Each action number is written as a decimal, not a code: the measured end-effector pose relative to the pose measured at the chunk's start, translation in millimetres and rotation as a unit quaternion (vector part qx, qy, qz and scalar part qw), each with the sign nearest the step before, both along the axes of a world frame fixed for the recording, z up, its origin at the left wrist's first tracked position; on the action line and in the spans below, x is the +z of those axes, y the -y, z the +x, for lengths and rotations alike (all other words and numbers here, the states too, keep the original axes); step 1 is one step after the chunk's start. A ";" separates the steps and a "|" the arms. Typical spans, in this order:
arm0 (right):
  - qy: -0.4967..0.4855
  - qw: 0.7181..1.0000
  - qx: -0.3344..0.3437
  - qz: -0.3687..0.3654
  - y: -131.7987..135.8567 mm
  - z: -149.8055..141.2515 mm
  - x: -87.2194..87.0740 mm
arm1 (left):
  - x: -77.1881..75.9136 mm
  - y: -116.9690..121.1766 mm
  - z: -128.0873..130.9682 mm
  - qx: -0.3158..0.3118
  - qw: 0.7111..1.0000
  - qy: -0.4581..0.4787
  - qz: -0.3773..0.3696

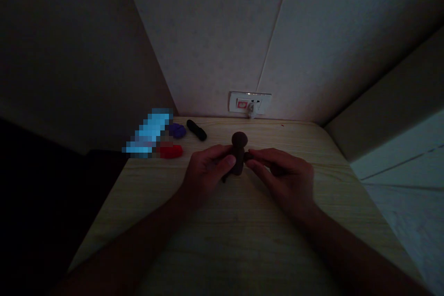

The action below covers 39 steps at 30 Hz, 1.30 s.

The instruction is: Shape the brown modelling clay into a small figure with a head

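Over the middle of the table, my left hand (208, 166) is closed round a dark brown clay figure (239, 141) with a round head on a longer body. The figure looks upright, and a thin dark bit sticks out below my left thumb. My right hand (286, 173) pinches a small dark brown clay piece (247, 157) between thumb and fingertips. That piece is at the right side of the figure's body; in the dim light I cannot tell whether it is joined to it.
On the wooden table (239, 231), a red clay stick (171, 151), a purple clay lump (178, 130) and a black clay roll (196, 130) lie at the back left. A bright pixelated patch (151, 132) covers something there. A wall socket (249, 102) with a plug sits behind the table.
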State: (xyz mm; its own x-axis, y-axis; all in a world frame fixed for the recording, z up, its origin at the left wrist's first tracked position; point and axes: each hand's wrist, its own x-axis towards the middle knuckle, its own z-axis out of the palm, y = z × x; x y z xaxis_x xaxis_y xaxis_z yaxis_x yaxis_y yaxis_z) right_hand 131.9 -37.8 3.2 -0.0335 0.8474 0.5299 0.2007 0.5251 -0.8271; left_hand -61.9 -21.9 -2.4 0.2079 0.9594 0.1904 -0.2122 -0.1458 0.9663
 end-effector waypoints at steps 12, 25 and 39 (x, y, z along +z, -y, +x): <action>-0.012 1.000 0.014 -0.011 -0.1 -0.9 4.2 | 6.0 0.7 -0.8 0.009 0.995 -0.073 0.063; -0.076 0.993 0.002 -0.087 -2.4 -1.4 7.5 | 0.3 0.7 -1.5 0.020 0.989 -0.108 0.102; -0.091 0.992 0.000 -0.092 -3.0 -2.9 2.8 | 1.2 1.1 1.3 0.024 0.991 -0.097 0.093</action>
State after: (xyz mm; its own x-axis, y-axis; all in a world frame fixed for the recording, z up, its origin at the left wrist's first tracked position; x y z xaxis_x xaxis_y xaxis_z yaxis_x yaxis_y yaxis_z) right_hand 129.0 -34.8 6.0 0.0488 0.9302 0.3638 0.0383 0.3623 -0.9313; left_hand -60.6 -23.1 -1.1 0.2126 0.9213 0.3257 -0.0139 -0.3305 0.9437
